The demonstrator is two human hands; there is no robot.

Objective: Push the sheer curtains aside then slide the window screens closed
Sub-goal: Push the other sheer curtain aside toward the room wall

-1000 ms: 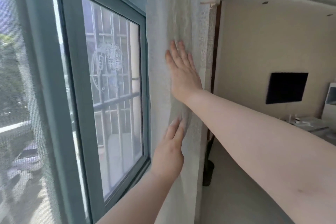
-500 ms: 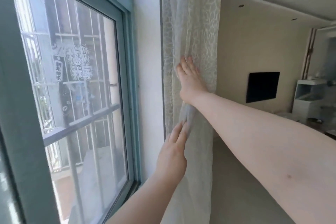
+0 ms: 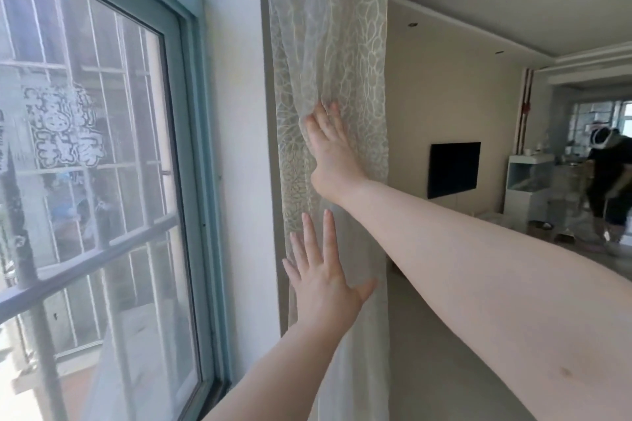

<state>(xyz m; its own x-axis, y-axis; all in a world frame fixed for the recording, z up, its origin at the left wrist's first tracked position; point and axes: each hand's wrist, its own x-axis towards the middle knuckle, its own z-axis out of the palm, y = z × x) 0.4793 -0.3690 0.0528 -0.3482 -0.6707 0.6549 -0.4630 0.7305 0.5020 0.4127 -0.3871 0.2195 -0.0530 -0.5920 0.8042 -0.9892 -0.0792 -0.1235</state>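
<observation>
Sheer curtain (image 3: 328,27) bunched beside white wall (image 3: 236,147), both flat, spread hands, left hand (image 3: 325,278), right hand (image 3: 333,154), gripping nothing.

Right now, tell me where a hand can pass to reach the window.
Free: the bare white wall strip between the teal window frame and the bunched sheer curtain, and the glass itself. Crowded: the curtain's edge, where the right hand and left hand press flat on the fabric.

Single head view, close to window (image 3: 102,181), facing along wall
</observation>
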